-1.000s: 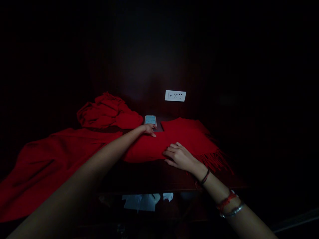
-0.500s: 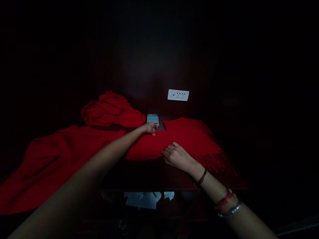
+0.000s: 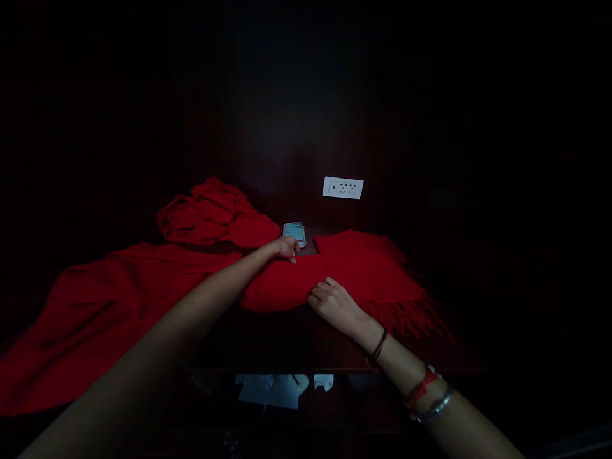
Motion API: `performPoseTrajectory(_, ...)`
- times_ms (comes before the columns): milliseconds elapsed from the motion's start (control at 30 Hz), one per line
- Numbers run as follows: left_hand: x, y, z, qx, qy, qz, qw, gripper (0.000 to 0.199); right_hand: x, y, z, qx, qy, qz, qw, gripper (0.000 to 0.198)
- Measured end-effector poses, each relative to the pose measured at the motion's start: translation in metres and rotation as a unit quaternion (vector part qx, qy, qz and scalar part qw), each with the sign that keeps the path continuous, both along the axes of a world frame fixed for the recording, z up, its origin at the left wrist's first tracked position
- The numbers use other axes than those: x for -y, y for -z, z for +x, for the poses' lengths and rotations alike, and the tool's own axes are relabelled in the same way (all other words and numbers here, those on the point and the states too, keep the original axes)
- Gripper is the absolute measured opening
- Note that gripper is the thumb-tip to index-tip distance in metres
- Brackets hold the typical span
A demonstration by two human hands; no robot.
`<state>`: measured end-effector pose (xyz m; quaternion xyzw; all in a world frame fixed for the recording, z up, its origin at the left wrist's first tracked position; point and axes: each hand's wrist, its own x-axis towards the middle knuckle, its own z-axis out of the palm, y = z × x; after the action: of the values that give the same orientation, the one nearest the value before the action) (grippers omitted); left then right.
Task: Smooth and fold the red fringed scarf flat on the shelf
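A red scarf (image 3: 351, 274) with a fringed right end lies across a dark table, partly folded. At its far edge, my left hand (image 3: 287, 247) has its fingers curled down onto the cloth in a pinch. My right hand (image 3: 332, 302) grips the near edge, its fingers bent over the fabric and the fingertips mostly hidden. Leftward, the wide loose part of the red cloth (image 3: 129, 293) spreads past my left forearm and over the table's front edge. Just behind my left hand lies a phone (image 3: 295, 234) with a lit screen.
A crumpled red cloth (image 3: 217, 213) is heaped at the back left. On the dark back wall sits a white power socket (image 3: 343, 187). Below the table edge, pale papers (image 3: 270, 390) rest on a lower shelf. The surroundings are very dark.
The view has tilted slightly, so things sit a little lower. My left hand has shifted slightly and uncovers more of the phone. Both hands stay at the scarf's edges.
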<state>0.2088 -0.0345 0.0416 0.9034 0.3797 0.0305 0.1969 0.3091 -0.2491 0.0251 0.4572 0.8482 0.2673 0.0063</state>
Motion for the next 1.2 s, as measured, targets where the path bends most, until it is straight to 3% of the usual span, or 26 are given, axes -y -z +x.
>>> performPoseTrajectory(300, -0.001, 0.001, 0.002, -0.011, 0.019, -0.032, 0.999, 0.027, 0.000, 0.001, 0.008, -0.121, 0.022, -0.026, 0.992, 0.012)
performPoseTrajectory(467, 0.004, 0.003, 0.005, -0.027, 0.018, -0.042, 0.999, 0.020, -0.002, 0.003, 0.006, -0.099, 0.017, -0.035, 0.994, 0.017)
performPoseTrajectory(733, 0.007, -0.019, -0.022, -0.082, 0.025, -0.089, 0.992, 0.016, 0.000, -0.005, 0.002, -0.160, -0.008, -0.058, 0.985, 0.022)
performPoseTrajectory(900, 0.005, -0.016, -0.031, -0.069, 0.025, -0.066, 0.995, 0.003, -0.007, 0.000, -0.012, -0.117, 0.000, -0.058, 0.991, 0.012)
performPoseTrajectory(1200, -0.001, -0.004, -0.030, -0.027, 0.011, -0.081, 0.996, 0.018, -0.005, 0.004, -0.013, -0.106, 0.019, -0.028, 0.994, 0.014)
